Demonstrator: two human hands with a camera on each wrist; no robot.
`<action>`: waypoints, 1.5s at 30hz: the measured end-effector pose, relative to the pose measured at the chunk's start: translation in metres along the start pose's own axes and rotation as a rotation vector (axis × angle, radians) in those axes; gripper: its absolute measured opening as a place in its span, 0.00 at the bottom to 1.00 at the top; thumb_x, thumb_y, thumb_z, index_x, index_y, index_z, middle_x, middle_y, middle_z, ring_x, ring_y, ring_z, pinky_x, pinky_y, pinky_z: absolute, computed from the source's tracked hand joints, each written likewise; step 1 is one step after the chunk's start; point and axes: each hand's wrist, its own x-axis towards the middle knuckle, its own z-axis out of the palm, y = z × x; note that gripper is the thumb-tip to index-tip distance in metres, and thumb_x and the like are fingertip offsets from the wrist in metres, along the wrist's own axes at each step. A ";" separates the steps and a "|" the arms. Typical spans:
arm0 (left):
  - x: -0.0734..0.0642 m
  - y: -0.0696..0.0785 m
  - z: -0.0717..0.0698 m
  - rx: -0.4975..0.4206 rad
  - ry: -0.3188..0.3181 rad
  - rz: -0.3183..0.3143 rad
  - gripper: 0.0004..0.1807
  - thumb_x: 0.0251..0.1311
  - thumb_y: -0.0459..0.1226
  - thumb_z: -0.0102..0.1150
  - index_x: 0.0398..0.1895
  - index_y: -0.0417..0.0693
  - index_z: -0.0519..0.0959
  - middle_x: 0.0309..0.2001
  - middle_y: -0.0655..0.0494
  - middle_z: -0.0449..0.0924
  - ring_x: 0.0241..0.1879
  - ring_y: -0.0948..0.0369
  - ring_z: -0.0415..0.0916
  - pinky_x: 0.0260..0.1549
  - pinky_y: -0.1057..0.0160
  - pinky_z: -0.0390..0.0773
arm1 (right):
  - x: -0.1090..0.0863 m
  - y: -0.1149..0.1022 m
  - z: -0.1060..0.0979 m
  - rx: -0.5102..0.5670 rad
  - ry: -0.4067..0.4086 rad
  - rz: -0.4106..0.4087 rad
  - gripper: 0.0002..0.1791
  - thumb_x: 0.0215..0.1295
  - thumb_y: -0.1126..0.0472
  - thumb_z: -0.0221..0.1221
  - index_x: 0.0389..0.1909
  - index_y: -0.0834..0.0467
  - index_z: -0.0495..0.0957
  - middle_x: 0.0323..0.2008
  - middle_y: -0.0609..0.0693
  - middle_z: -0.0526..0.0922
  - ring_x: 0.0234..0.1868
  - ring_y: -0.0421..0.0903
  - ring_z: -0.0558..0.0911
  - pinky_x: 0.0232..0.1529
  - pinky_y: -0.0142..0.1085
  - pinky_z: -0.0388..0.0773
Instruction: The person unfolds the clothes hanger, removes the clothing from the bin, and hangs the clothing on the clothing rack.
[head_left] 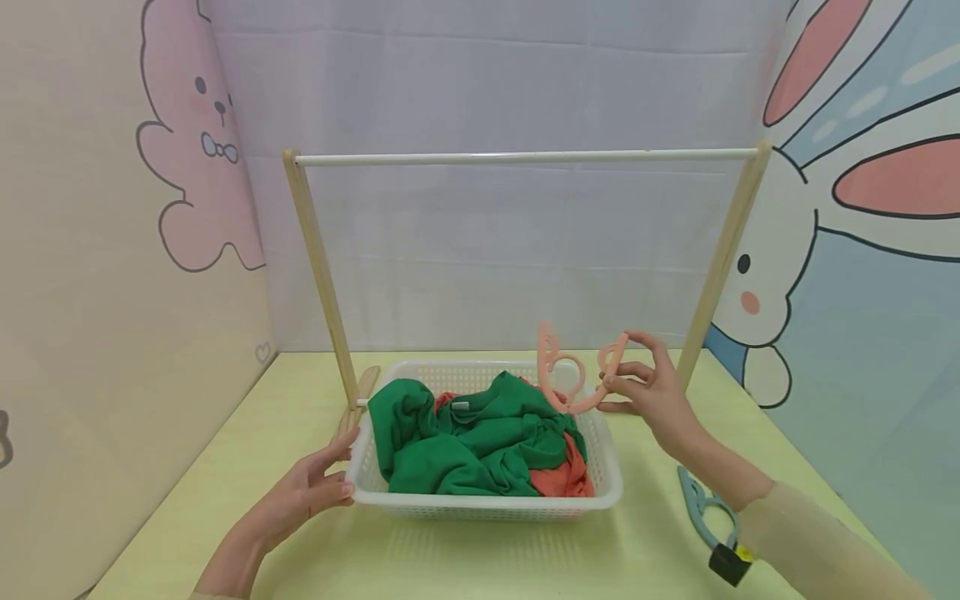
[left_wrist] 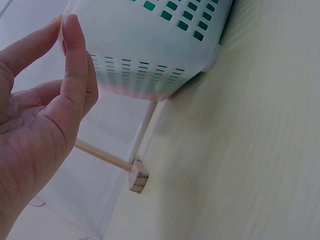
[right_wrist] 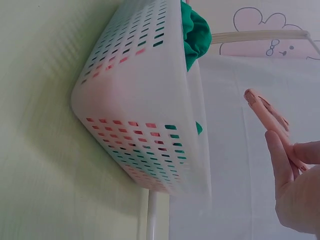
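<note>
A white perforated plastic basket holds a bunched green garment and some red cloth. My left hand touches the basket's left rim with its fingers fairly straight; in the left wrist view, the fingertips meet the rim. My right hand pinches one arm of a pink folding clothes hanger, raised over the basket's right side. The hanger is partly folded, its two arms pointing up in a U. In the right wrist view, the hanger appears edge-on between thumb and fingers.
A rack with a white rail and wooden posts stands behind the basket. A blue-grey folding hanger lies on the pale yellow table, below the right forearm. Printed cloth walls enclose the back and sides.
</note>
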 end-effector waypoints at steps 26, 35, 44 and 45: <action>0.000 -0.001 -0.002 -0.019 -0.034 0.031 0.40 0.72 0.27 0.44 0.78 0.36 0.32 0.60 0.54 0.61 0.55 0.67 0.78 0.53 0.67 0.80 | -0.001 -0.010 0.038 -0.001 -0.052 0.034 0.38 0.70 0.66 0.57 0.76 0.49 0.51 0.41 0.44 0.83 0.36 0.41 0.88 0.38 0.44 0.87; -0.001 0.001 -0.003 0.012 -0.003 0.008 0.40 0.72 0.28 0.45 0.78 0.38 0.35 0.60 0.52 0.60 0.53 0.67 0.79 0.53 0.66 0.81 | -0.007 -0.016 0.035 -0.031 -0.021 0.045 0.39 0.71 0.65 0.57 0.77 0.48 0.50 0.41 0.41 0.83 0.37 0.41 0.88 0.38 0.44 0.87; -0.002 -0.003 0.000 0.017 0.051 -0.028 0.40 0.72 0.30 0.45 0.79 0.41 0.37 0.60 0.53 0.56 0.51 0.68 0.77 0.52 0.67 0.80 | -0.015 -0.020 0.038 0.029 0.022 0.039 0.40 0.71 0.63 0.58 0.78 0.44 0.51 0.41 0.38 0.83 0.37 0.39 0.88 0.38 0.42 0.87; -0.002 -0.004 0.000 0.020 0.056 -0.031 0.40 0.72 0.30 0.46 0.79 0.41 0.37 0.60 0.53 0.56 0.51 0.68 0.77 0.52 0.67 0.80 | -0.015 -0.021 0.039 0.031 0.029 0.036 0.40 0.71 0.63 0.58 0.78 0.44 0.51 0.41 0.38 0.83 0.37 0.39 0.88 0.38 0.42 0.87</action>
